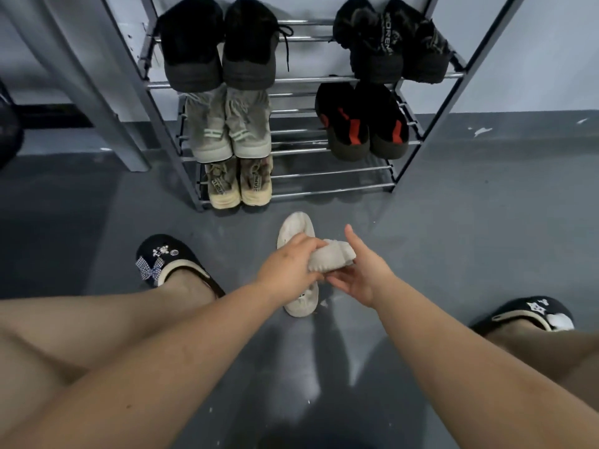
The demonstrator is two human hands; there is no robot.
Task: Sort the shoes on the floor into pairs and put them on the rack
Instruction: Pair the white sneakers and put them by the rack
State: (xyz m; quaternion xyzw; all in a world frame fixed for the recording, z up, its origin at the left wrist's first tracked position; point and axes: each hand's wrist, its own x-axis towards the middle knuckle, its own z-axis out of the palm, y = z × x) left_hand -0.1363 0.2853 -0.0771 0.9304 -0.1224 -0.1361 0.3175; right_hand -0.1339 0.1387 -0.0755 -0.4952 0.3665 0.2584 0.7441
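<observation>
1. Rack (431, 102) right half of the bottom shelf lay bare, beside the beige pair (238, 184).
2. Middle shelf left a gap between the grey boots (228, 124) and the black-red pair (361, 121).
3. Floor (453, 222) before the rack stood open; a white shoe (296, 226) lay between.

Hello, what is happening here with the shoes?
A person is crouching before a shoe rack that already holds five pairs. The left hand grips one white shoe, and the open right hand supports it from beside and below. A second white shoe lies on the floor under the hands. The bottom shelf has free room on its right side.
</observation>
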